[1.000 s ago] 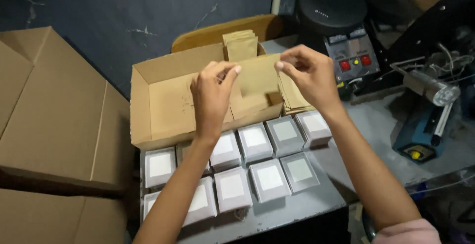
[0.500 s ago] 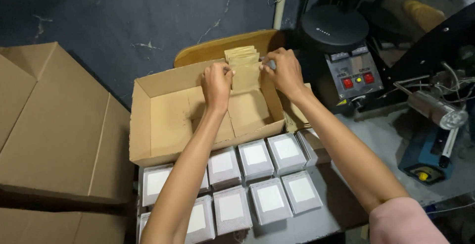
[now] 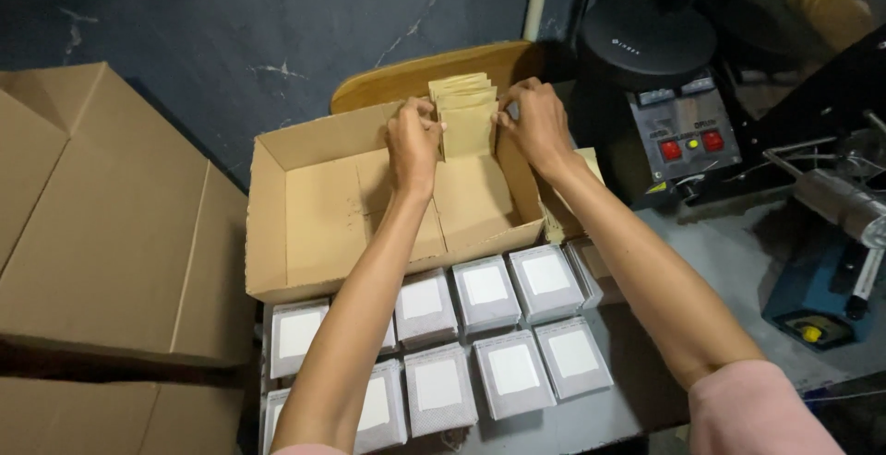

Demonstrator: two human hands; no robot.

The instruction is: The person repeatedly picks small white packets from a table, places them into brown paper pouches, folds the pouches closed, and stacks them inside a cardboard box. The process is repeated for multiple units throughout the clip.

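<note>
My left hand and my right hand press from both sides on a stack of tan paper pouches that stands upright against the far wall of an open cardboard box. The left fingers pinch the stack's left edge, the right fingers its right edge. Apart from the stack, the box floor shows bare cardboard. Below the box, several small grey-white packets with white square labels lie in rows on the table.
Flattened cardboard boxes lie at the left. A wooden chair back rises behind the box. At the right stand a black machine with red buttons and a blue device on the grey table.
Both hands have moved from above the middle of the box to its far wall, carrying a pouch there and closing on the upright stack. The view has shifted slightly.
</note>
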